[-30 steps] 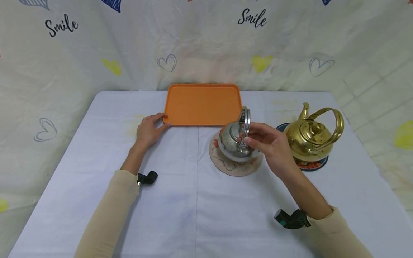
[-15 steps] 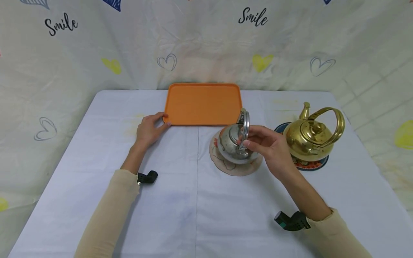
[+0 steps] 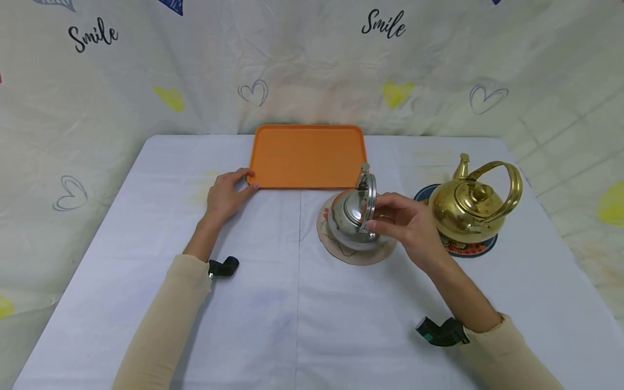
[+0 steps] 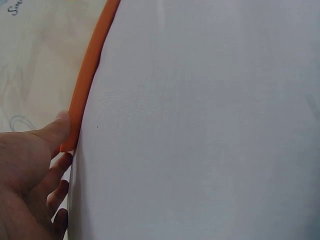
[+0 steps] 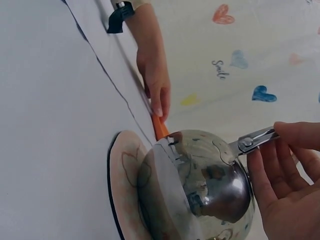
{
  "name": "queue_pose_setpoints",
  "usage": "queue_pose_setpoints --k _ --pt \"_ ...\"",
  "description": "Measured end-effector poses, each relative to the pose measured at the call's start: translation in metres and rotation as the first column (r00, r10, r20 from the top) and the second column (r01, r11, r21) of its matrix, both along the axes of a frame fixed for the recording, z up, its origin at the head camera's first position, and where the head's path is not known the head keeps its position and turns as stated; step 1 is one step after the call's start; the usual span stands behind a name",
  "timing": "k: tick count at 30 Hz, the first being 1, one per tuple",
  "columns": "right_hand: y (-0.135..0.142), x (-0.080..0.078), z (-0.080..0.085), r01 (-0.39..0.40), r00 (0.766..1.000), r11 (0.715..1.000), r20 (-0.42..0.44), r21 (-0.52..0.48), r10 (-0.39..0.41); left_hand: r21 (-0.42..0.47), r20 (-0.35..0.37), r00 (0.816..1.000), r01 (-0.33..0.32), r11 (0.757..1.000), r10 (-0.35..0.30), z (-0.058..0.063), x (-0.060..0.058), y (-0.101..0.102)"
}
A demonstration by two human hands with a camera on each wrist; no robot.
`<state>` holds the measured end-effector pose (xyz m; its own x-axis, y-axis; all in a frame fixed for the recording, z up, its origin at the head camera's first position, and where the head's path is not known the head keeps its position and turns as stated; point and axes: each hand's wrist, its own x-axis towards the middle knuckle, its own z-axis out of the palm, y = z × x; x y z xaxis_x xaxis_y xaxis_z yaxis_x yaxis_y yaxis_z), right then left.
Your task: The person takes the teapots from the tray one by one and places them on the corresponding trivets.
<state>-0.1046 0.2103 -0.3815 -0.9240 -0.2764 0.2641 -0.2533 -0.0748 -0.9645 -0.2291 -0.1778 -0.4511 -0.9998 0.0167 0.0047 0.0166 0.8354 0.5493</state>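
A silver teapot is over a round beige coaster right of centre. Whether its base touches the coaster I cannot tell. With thumb and fingers, my right hand pinches the teapot's handle, and the fingers reach close to the shiny body in the right wrist view. An orange tray lies flat at the back of the table. My left hand holds its near left corner. In the left wrist view the thumb and fingers grip the tray's orange edge.
A brass teapot stands on a dark patterned coaster to the right, close beside my right hand. White cloth covers the table. Behind it hangs a printed sheet with hearts and lettering.
The silver teapot and my right hand have shifted slightly towards me and downward. My left hand keeps its hold on the tray corner.
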Motion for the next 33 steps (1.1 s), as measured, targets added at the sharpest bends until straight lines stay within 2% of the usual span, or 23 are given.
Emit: queue_pose_setpoints --k 6,14,19,24,31,33 --pt "0.003 -0.003 0.0 -0.032 0.999 0.999 0.005 0.009 0.032 0.002 0.003 1.0 -0.002 1.0 0.002 0.001 0.0 0.001" --pt "0.007 -0.006 0.003 0.017 0.999 0.998 0.047 0.067 -0.02 -0.008 -0.004 1.0 0.006 1.0 -0.006 0.001 -0.001 -0.001" --pt "0.01 -0.011 0.005 0.1 0.994 0.991 0.041 0.094 -0.104 -0.011 -0.001 1.0 0.02 1.0 -0.02 0.002 0.0 -0.002" --pt "0.016 -0.021 0.008 0.176 0.983 0.982 0.045 0.066 -0.179 -0.013 0.003 0.999 0.036 0.999 -0.036 0.003 0.001 -0.005" --pt "0.02 -0.037 0.011 0.288 0.957 0.945 -0.022 0.158 -0.288 -0.023 0.029 0.998 0.053 0.998 -0.053 0.007 0.0 -0.007" --pt "0.02 -0.042 0.012 0.296 0.955 0.944 -0.026 0.146 -0.295 -0.022 0.043 0.998 0.056 0.998 -0.055 0.009 -0.001 -0.006"
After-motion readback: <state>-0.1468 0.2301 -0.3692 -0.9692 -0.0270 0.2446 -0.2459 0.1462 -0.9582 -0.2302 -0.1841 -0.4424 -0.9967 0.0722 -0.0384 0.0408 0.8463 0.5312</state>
